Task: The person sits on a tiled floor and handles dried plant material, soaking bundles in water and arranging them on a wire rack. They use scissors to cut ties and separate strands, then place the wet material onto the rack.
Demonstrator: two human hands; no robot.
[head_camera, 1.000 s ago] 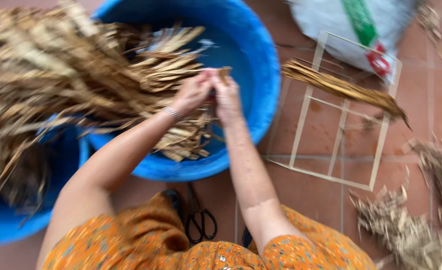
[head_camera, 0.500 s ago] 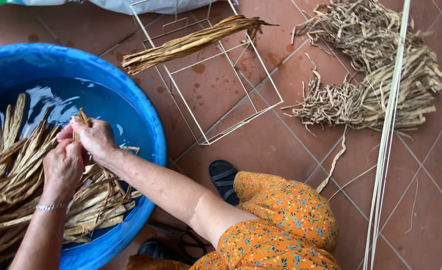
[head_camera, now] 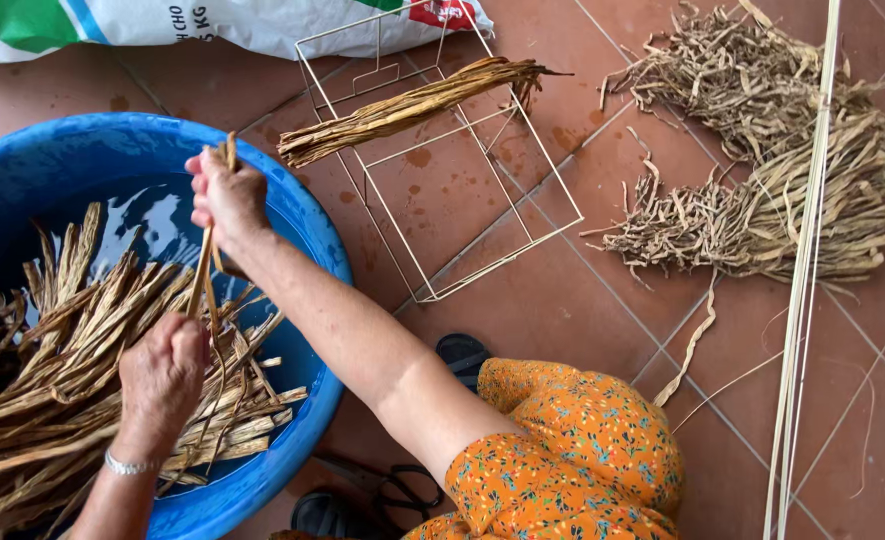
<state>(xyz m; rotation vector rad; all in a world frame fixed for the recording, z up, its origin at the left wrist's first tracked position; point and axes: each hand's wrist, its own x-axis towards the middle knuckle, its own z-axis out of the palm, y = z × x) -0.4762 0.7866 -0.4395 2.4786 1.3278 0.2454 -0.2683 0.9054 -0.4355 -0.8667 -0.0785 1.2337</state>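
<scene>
Both hands work over a blue plastic basin (head_camera: 292, 215) set on the reddish tiled floor (head_camera: 562, 310). The right hand (head_camera: 227, 195) is raised above the basin's rim, its grip closed tight on the upper end of a dried leaf strip (head_camera: 202, 270); the left hand (head_camera: 162, 380), lower down and wearing a thin silver bracelet (head_camera: 127, 466), has its grip closed round the same strip's lower part, so the strip runs taut between the two. Beneath lies a soaked heap of like strips (head_camera: 62, 370) in shallow water. Just beside the basin, a pale wire frame (head_camera: 462, 200) lies on the tiles with a tied bundle of strips (head_camera: 412, 105) resting across it. At the top edge, a white sack (head_camera: 222, 25) with green, blue and red printed patches. To the right, a loose pile of dry fibre (head_camera: 762, 170), crossed by long pale sticks (head_camera: 802, 300). Near the orange floral garment (head_camera: 562, 460), what look like dark-handled scissors (head_camera: 402, 490), partly hidden.
</scene>
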